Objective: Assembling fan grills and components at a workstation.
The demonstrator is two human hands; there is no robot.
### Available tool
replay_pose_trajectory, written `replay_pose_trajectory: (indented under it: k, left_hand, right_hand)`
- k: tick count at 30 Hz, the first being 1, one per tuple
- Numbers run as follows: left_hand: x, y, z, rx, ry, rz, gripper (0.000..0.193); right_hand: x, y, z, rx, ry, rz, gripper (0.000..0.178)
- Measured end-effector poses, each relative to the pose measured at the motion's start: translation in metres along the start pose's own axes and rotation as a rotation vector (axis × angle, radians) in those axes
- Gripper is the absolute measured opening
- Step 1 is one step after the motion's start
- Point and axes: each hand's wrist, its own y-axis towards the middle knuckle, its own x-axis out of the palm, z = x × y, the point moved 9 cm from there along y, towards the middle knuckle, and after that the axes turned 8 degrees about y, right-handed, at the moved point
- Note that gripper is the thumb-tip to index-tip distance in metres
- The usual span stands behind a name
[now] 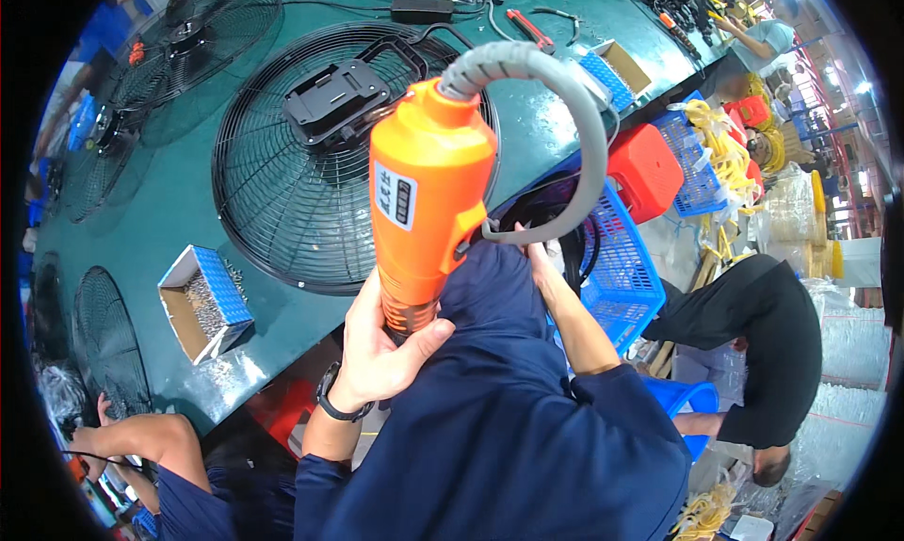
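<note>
My left hand [381,348] is closed around the lower end of an orange electric screwdriver [428,188]. A thick grey ribbed cable [589,136] arches from its top and curves back down on the right. Beyond the tool, a round black wire fan guard [273,197] lies on the green table, carrying a black rectangular housing [334,98]. My right hand [535,254] reaches to the near edge of a blue plastic basket [626,268], beside black cables or parts [574,244]. The cable and tool hide most of its fingers, so its grip does not show.
A box of small screws [207,301] stands at the table's near left, with loose screws beside it. More fan guards [108,329] lie leftward, where another person's arm [141,442] works. A red bin [645,174] and a bending person [763,343] are at the right.
</note>
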Motion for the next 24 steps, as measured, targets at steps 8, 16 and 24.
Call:
replay_pose_trajectory:
  k: [8,16,24]
  left_hand:
    - [-0.009,-0.012,0.016,0.063,-0.041,0.045,0.037]
    - [-0.004,-0.023,0.023,0.132,0.108,0.075,0.048]
    - [0.003,-0.02,-0.003,0.008,0.112,0.007,0.044]
  right_hand:
    - [0.079,-0.035,-0.011,-0.574,-1.111,-0.309,0.063]
    - [0.127,-0.081,-0.001,-1.249,-1.446,-0.173,0.048]
    - [0.124,-0.072,0.019,-1.27,-1.959,-0.218,0.041]
